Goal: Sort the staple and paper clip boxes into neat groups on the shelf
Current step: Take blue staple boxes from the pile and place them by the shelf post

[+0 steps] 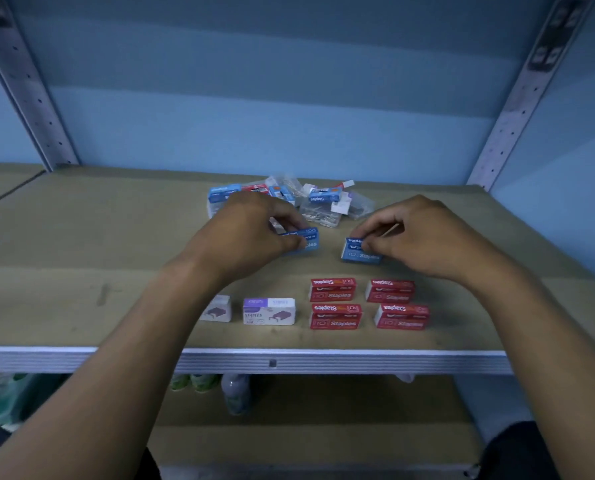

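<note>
While each grip is pinched round a blue staple box, fingers curled, the left hand (251, 230) holds its blue box (304, 241) and the right hand (417, 233) holds another (358, 252), both low over the shelf (81, 258) behind four red boxes (368, 303) set in a square. Two white boxes (269, 311) sit left of those. Slick little cardboard bricks could skid crooked on release; the unsorted pile (310, 202), with glossy clear packets, may snag.

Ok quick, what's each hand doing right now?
Left hand: closed grip on a blue staple box.
Right hand: closed grip on another blue staples box.
</note>
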A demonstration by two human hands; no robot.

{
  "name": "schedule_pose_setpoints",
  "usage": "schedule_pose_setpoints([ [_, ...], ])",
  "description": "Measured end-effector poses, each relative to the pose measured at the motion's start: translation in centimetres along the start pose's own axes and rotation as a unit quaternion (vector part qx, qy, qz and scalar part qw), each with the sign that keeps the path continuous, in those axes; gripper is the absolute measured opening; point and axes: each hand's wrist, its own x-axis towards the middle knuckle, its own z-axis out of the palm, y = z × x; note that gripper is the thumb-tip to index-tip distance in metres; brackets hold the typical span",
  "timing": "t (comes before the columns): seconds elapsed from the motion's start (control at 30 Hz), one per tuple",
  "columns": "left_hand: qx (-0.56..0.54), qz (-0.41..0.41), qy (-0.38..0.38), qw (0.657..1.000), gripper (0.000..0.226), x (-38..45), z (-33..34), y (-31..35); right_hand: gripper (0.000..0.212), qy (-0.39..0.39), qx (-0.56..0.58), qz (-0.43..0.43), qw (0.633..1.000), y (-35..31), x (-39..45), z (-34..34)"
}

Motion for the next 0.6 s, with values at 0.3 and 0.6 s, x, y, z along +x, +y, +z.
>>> schedule_pose_setpoints([
  [0.3, -0.025, 0.073, -0.04, 0.996, 0.013, 2.6, 4.8, 5.9, 0.016, 0.022, 0.009, 0.03, 0.999, 3.9, -4.5, -4.3],
  [0.6, -0.036, 0.115, -0.093, 0.988, 0.014, 3.9, 9.2, 10.7, 0.015, 0.055, -0.005, 0.09, 0.994, 6.8, -8.6, -7.2],
])
